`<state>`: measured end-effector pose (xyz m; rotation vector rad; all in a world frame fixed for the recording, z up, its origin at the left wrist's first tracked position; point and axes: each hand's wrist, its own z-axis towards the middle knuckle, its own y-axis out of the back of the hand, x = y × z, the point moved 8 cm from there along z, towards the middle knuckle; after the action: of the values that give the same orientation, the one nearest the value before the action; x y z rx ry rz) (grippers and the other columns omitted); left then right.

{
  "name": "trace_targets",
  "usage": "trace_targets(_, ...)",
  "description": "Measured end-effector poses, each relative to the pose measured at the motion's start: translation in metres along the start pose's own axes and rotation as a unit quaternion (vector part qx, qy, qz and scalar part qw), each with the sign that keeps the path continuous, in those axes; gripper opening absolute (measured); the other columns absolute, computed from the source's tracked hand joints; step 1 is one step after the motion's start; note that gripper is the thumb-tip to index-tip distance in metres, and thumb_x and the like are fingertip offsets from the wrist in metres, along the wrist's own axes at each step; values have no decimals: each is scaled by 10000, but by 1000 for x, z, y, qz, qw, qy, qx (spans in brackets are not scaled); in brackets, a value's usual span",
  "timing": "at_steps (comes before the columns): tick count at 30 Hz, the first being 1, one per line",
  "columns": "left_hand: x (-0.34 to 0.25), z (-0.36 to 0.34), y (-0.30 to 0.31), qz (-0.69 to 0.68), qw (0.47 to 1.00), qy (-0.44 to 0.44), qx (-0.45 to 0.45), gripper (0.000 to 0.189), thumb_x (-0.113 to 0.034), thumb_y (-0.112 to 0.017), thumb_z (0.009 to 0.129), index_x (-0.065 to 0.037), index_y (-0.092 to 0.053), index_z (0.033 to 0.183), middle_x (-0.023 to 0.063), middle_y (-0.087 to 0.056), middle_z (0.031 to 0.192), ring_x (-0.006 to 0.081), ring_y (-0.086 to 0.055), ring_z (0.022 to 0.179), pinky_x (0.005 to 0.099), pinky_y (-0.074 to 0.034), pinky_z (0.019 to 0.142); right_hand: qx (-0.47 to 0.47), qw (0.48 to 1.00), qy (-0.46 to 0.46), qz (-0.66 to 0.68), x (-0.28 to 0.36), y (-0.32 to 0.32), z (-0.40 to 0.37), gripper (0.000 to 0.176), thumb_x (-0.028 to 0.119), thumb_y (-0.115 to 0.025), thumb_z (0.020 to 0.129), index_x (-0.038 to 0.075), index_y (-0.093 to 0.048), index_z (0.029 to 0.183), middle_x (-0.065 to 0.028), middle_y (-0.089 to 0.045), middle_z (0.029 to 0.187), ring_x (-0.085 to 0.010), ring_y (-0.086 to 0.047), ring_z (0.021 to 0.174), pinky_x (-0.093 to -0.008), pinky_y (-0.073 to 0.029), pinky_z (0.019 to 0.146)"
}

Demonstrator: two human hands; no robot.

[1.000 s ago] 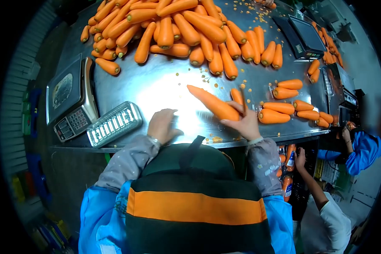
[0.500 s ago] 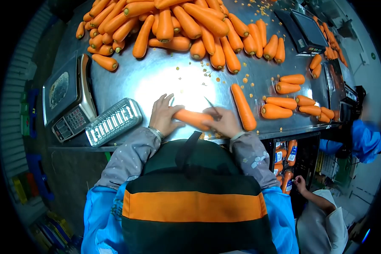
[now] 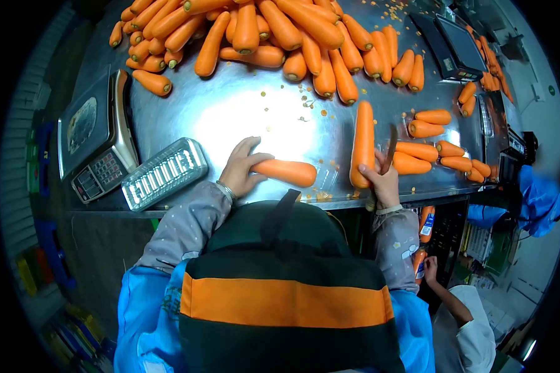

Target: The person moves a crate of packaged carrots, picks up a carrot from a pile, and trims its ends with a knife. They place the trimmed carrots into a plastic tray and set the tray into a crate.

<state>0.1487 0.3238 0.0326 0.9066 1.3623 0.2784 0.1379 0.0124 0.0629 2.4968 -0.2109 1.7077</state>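
Note:
A carrot (image 3: 286, 172) lies crosswise near the table's front edge, its left end in the curled fingers of my left hand (image 3: 239, 169). To its right, a second, longer carrot (image 3: 363, 140) points away from me. The thumb and fingers of my right hand (image 3: 382, 183) close on this carrot's near end. The same hand also holds a small knife (image 3: 390, 149), its narrow dark blade pointing away from me, beside the carrot. Part of the knife's handle is hidden by the fingers.
A carrot pile (image 3: 249, 31) covers the back of the steel table (image 3: 186, 115). A clear plastic tray (image 3: 165, 174) and a scale (image 3: 99, 140) stand left. Paired carrots (image 3: 426, 123) and another scale (image 3: 454, 46) are right. Another person's hand (image 3: 430, 269) is at lower right.
My right hand has left the crosswise carrot and moved right with the knife, taking hold of the longer carrot, which has turned straighter. My left hand still holds the first carrot.

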Motion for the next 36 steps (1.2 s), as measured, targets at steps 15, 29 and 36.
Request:
trace_targets(15, 7, -9, 3, -117, 992, 28, -39, 970, -85, -841, 528, -74, -281, 1320, 188, -334, 1327, 327, -388, 1217, 368, -333, 1031, 378, 874, -261, -160, 40, -132, 14, 400, 332, -488, 880, -18, -554, 1062, -91, -577, 593, -63, -327, 333, -216, -243, 304)
trace_targets(29, 30, -3, 55, -495, 856, 77, -129, 651, -154, -711, 765, -71, -328, 1286, 60, -553, 983, 146, -547, 917, 282, -450, 840, 99, 921, 125, -356, 0, -116, 35, 283, 199, -679, 703, 4, -643, 906, -125, -626, 762, -212, -620, 714, -309, -488, 674)
trace_targets(36, 33, 14, 38, -471, 866, 133, -106, 346, -216, -691, 794, -84, -495, 1047, 34, -532, 934, 124, -529, 865, 257, -453, 780, -17, 919, 80, -386, -24, -43, 6, 212, 126, -677, 716, 15, -640, 892, -121, -609, 799, -240, -603, 731, -327, -475, 675)
